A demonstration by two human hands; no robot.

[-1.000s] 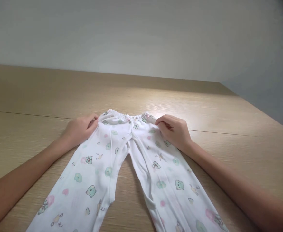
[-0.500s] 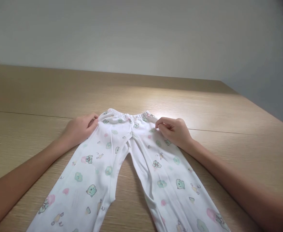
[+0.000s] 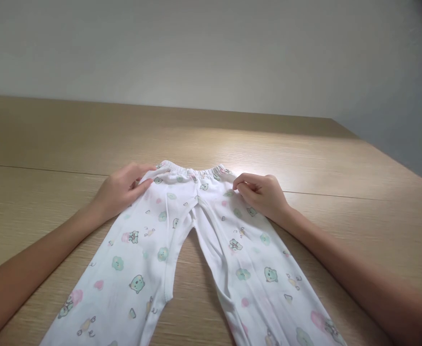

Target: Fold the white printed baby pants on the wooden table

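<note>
White printed cotton baby pants [image 3: 138, 254] lie flat on the wooden table, waistband away from me, with the legs running toward me past the bottom of the view. Pastel green and pink cartoon prints cover the fabric. My left hand [image 3: 122, 188] rests on the left corner of the elastic waistband [image 3: 192, 170], its fingers spread over the cloth. My right hand [image 3: 261, 194] sits just below the right end of the waistband, its curled fingers pinching the fabric. The leg ends are out of view.
The light wood tabletop [image 3: 268, 158] extends beyond the pants on both sides, with a thin seam line running across it. Its far edge meets a plain pale wall [image 3: 196, 48], and its right edge recedes at the upper right.
My left hand's fingers have opened and moved up onto the waistband corner. The pants have shifted very slightly, and my right hand has moved little.
</note>
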